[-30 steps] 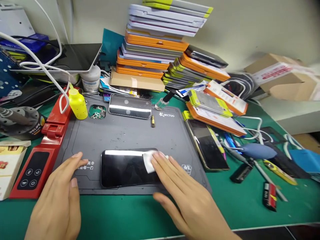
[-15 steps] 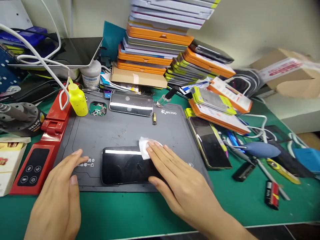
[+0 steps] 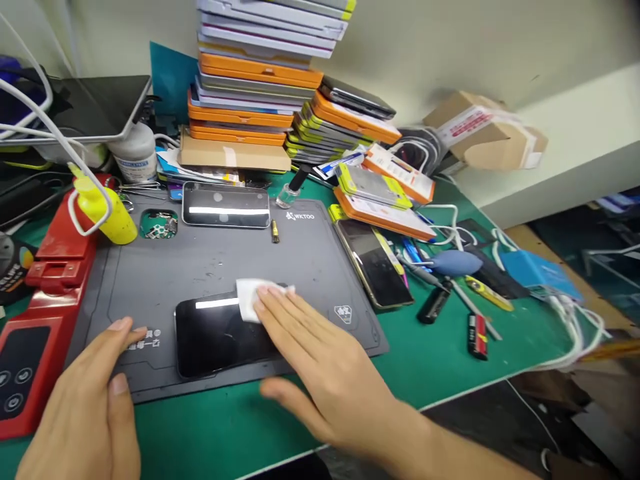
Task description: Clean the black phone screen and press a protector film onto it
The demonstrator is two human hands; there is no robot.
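A black smartphone (image 3: 215, 343) lies face up on a grey work mat (image 3: 210, 257), a bright reflection along its far edge. My right hand (image 3: 320, 363) lies across the phone's right part and hides it there. Its fingers are stretched out together and press a white wipe (image 3: 247, 300) onto the screen near the far edge, while the thumb sticks out beside the near edge. To the left of the phone is my left hand (image 3: 93, 400), fingers extended and the thumb apart, with nothing in it. It appears not to touch the phone.
A second phone (image 3: 225, 205), a small brush (image 3: 275, 231) and a glass bottle (image 3: 290, 190) sit at the mat's far side. On the left stand a yellow bottle (image 3: 107, 210) and a red device (image 3: 55, 293). Rightward lie another phone (image 3: 377, 263) and a blue air blower (image 3: 453, 263).
The view has turned right, shifting everything left in the picture. My right hand has slid the wipe slightly left along the phone, and its thumb is now off the near edge.
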